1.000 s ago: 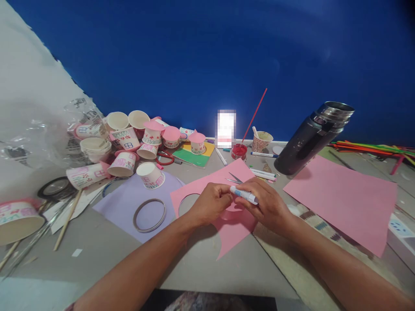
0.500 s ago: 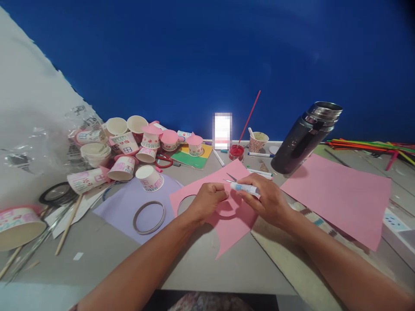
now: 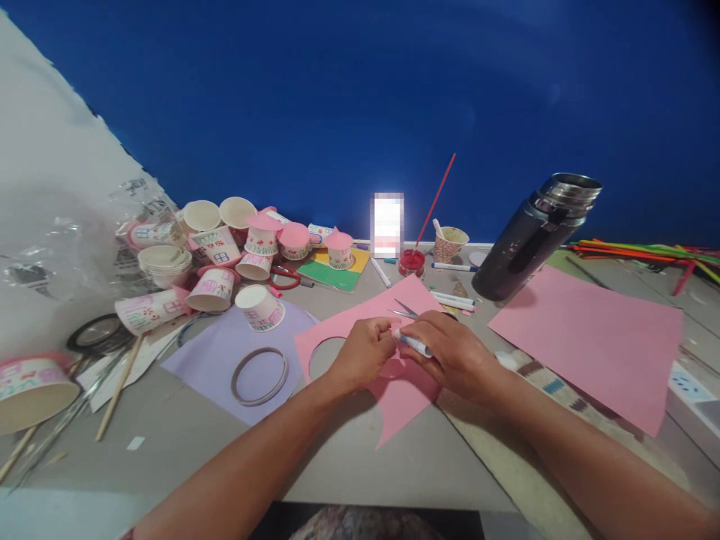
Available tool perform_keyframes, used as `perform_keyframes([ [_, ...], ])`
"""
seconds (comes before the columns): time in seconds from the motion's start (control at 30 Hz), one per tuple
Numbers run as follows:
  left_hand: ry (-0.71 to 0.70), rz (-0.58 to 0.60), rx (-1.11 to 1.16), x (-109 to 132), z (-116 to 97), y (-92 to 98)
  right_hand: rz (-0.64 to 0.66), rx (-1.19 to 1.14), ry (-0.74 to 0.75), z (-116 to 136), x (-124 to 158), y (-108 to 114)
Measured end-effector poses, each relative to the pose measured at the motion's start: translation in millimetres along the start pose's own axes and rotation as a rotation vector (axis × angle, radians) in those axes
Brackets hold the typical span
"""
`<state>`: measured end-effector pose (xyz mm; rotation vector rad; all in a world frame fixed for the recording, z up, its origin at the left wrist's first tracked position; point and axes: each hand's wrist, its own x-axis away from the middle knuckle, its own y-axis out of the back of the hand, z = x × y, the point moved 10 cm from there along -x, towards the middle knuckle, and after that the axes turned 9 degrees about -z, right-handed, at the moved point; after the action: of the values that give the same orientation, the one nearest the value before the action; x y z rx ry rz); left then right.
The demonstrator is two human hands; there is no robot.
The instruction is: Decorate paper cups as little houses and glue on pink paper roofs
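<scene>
Presently, white tube (image 3: 415, 343): judged light, stiff, smooth; best held round its barrel; located above the pink sheet (image 3: 402, 401).
Right hand (image 3: 457, 351): closed round the tube.
Left hand (image 3: 363, 351): pinching a pink paper piece (image 3: 390, 370), likely easily creased; take by rim.
Tube tip: nearer the left hand than half a second ago.

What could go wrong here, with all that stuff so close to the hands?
The scissors' blades are apart, right by the right hand, so a finger might get poked. The glue stick it holds could smear the cut pink paper underneath. And the black flask has no lid on: a bump might spill anything inside onto the pink sheet beside it, though I can't see inside.
</scene>
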<state>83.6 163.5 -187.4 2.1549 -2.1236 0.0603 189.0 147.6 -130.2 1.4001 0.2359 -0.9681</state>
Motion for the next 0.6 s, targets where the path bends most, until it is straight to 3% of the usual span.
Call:
perform_keyframes([
  [0.17,0.068,-0.029,-0.024,-0.8,12.4,2.7,-0.033,0.102,-0.086,-13.3,-1.2,6.4],
  [0.3,0.193,-0.094,0.154,-4.7,22.9,10.4,-0.257,-0.120,-0.553,-63.5,3.9,33.5],
  [0.37,0.227,-0.071,0.287,-6.7,22.3,8.6,-0.332,-0.320,-0.810,-87.0,14.3,33.9],
  [0.43,0.247,-0.036,0.391,-7.8,20.5,5.3,-0.352,-0.508,-0.976,-99.3,21.8,25.9],
  [0.5,0.259,-0.022,0.459,-8.2,20.0,3.7,-0.360,-0.613,-1.042,-103.3,25.0,20.3],
  [0.6,0.265,-0.057,0.525,-9.0,21.7,6.3,-0.348,-0.591,-1.018,-99.1,24.6,21.0],
])
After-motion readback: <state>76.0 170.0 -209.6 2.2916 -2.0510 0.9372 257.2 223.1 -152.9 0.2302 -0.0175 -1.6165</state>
